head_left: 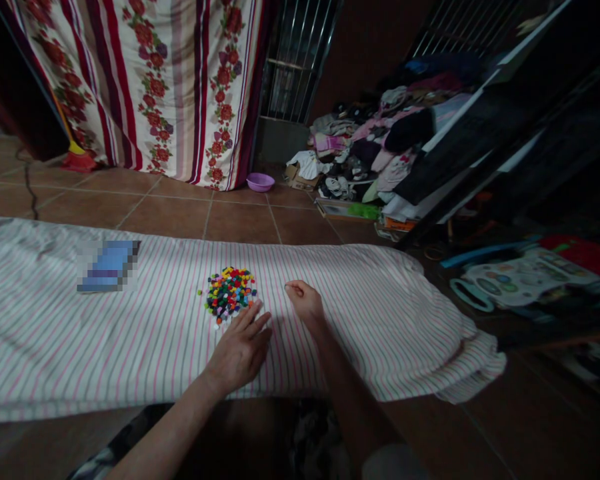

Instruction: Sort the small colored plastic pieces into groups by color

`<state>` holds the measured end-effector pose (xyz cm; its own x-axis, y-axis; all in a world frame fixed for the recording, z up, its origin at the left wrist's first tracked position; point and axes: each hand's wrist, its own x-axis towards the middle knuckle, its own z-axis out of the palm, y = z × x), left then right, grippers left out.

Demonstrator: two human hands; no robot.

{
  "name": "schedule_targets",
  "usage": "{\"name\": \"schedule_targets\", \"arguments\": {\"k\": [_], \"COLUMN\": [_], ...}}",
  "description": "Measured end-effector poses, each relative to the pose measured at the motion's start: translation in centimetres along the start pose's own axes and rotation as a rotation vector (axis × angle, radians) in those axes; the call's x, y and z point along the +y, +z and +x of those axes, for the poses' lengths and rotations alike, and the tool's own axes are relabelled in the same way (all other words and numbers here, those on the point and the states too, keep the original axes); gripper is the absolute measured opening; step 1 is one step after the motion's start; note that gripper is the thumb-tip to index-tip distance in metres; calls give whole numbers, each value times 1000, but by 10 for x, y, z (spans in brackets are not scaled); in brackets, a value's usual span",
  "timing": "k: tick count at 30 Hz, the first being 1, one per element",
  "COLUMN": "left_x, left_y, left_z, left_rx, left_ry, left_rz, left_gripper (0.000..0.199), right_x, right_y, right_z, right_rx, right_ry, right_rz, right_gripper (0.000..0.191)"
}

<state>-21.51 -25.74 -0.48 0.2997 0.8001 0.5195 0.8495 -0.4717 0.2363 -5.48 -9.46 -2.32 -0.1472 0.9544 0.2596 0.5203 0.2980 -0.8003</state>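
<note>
A heap of small, many-coloured pieces (pixel 230 290) lies on the striped cloth (pixel 370 300) in front of me; the pieces look like tiny blocks or beads. At the near edge of this heap rests my left hand (pixel 240 347), palm down with its fingers stretched and apart. To the right of the heap, my right hand (pixel 305 303) is closed in a pinch, thumb against forefinger. A tiny dark spot shows at its fingertips, too small to name.
A blurred blue flat object (pixel 110 265) lies on the cloth at left. Beyond, on the tiled floor, stand a purple basin (pixel 261 182) and a red-and-yellow broom (pixel 77 157) by a floral curtain (pixel 180 87). Piled clothes (pixel 370 143) and a baby walker (pixel 525 277) are at right.
</note>
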Motion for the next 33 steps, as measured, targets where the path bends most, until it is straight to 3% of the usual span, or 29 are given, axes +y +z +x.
{"name": "schedule_targets", "arguments": {"k": [8,15,25,33], "left_x": [1,3,3,4], "left_y": [1,0,-2,-2], "left_z": [1,2,2,4], "left_rx": [-62,-99,-187,-150], "left_ry": [8,-16,-13,-9], "left_rz": [-35,-54,-5,-12], "left_gripper": [31,34,39,38], "right_x": [-23,-24,-15,2], "right_y": [14,37,54,48], "right_z": [51,84,91,94], "right_rx": [-24,-22,-28,70], "right_ry": [47,11,24,-101], "right_rz": [-194,-355,-516,-315], "right_gripper": [19,19,21,31]}}
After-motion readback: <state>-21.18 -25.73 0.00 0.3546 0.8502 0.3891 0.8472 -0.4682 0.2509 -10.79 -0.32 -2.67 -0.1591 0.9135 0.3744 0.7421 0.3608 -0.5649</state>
